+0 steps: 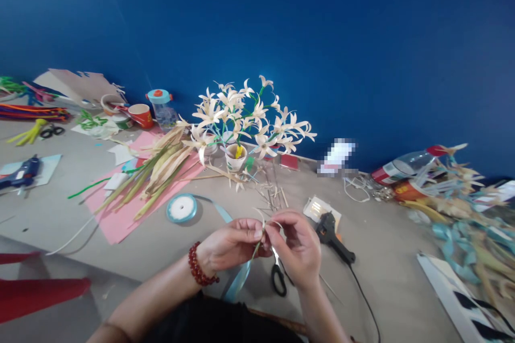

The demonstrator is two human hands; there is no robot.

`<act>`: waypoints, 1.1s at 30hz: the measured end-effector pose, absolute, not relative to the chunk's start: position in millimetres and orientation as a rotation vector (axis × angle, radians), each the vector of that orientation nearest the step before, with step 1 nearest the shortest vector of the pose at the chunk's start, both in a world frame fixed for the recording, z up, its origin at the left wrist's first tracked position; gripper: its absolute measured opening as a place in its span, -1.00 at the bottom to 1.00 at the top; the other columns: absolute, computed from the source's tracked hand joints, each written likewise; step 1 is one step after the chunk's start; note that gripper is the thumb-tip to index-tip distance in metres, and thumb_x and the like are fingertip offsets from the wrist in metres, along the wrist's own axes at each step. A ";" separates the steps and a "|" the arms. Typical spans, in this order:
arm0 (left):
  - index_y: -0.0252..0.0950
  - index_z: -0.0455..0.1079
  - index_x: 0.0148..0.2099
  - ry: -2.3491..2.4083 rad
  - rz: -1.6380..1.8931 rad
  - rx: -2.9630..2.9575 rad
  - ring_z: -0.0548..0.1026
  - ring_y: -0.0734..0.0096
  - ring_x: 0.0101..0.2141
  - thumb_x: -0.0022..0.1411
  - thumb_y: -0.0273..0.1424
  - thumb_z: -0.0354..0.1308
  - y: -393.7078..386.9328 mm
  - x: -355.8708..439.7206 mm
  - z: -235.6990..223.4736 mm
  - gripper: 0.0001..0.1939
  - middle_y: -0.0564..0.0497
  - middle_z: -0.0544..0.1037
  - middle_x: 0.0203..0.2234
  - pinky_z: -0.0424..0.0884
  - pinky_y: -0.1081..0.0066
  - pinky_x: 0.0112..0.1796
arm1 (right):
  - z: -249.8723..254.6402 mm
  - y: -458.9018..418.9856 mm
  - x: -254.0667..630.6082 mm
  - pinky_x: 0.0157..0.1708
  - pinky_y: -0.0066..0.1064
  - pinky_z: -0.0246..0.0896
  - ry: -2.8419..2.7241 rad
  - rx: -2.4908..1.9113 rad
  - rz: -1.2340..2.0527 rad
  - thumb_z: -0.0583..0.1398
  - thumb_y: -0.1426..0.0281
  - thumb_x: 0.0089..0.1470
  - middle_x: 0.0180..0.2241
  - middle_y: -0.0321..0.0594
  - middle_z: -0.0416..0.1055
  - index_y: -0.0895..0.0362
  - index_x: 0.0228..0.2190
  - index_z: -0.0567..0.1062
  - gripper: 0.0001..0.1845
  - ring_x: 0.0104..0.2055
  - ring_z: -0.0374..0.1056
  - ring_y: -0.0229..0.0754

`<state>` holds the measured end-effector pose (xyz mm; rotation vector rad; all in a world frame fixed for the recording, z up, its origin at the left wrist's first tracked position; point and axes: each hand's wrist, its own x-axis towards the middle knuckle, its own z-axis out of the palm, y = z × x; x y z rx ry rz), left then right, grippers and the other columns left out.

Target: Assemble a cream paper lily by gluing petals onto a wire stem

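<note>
My left hand, with a red bead bracelet at the wrist, pinches the green stem of a small husk flower near its base. Closed beside it, my right hand holds one thin pale petal of the same flower between thumb and fingers. Scissors with black handles lie on the table just below my fingers. A light blue ribbon passes under my left wrist, and its spool rests to the left. Behind my hands, a paper cup holds many cream flowers on green stems.
Right of my hands lies a black glue gun with its cord trailing forward. Dried husks cover pink paper on the left. A blue glue gun is at far left; a plastic bottle lies on the right.
</note>
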<state>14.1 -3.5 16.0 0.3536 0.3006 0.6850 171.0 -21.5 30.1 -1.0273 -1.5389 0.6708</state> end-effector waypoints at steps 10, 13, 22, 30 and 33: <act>-0.42 0.54 -0.41 0.326 0.690 0.379 0.47 0.46 -0.43 0.04 -0.46 0.38 -4.1 13.4 19.0 -0.88 -0.01 0.52 -0.52 0.32 0.37 -0.18 | 31.0 -21.9 169.7 -0.37 -0.38 0.34 -1.537 -1.010 0.666 0.22 0.55 0.11 -0.35 -0.26 0.38 0.03 -0.28 0.45 -0.82 -0.30 0.38 -0.19; -0.41 0.53 -0.43 0.323 0.694 0.380 0.47 0.46 -0.43 0.02 -0.45 0.39 -4.0 14.0 18.7 -0.88 -0.01 0.53 -0.52 0.32 0.37 -0.18 | 30.6 -22.1 170.0 -0.36 -0.38 0.34 -1.529 -1.007 0.683 0.22 0.54 0.11 -0.35 -0.25 0.38 0.04 -0.28 0.45 -0.84 -0.30 0.38 -0.19; -0.38 0.52 -0.46 0.360 0.743 0.381 0.46 0.45 -0.43 0.02 -0.47 0.39 -4.6 16.7 18.6 -0.89 -0.01 0.53 -0.51 0.31 0.38 -0.20 | 30.2 -23.8 170.5 -0.35 -0.36 0.34 -1.533 -1.062 0.666 0.21 0.51 0.11 -0.30 -0.21 0.38 0.06 -0.26 0.46 -0.86 -0.30 0.39 -0.17; -0.32 0.55 -0.41 0.428 0.931 0.580 0.45 0.37 -0.28 0.03 -0.45 0.39 -1.6 13.5 15.6 -0.92 -0.01 0.53 -0.38 0.26 0.36 -0.13 | 29.4 -35.5 166.5 -0.33 -0.40 0.32 -1.412 -1.061 0.693 0.18 0.48 0.16 -0.26 -0.19 0.37 0.05 -0.25 0.46 -0.89 -0.24 0.36 -0.17; -0.32 0.56 -0.43 0.462 0.982 0.648 0.42 0.34 -0.21 0.03 -0.43 0.40 -0.1 11.8 19.0 -0.91 -0.03 0.50 -0.26 0.24 0.37 -0.11 | 24.7 -41.7 166.2 -0.31 -0.38 0.32 -1.393 -1.090 0.703 0.19 0.45 0.16 -0.26 -0.18 0.40 0.06 -0.26 0.48 -0.91 -0.21 0.37 -0.14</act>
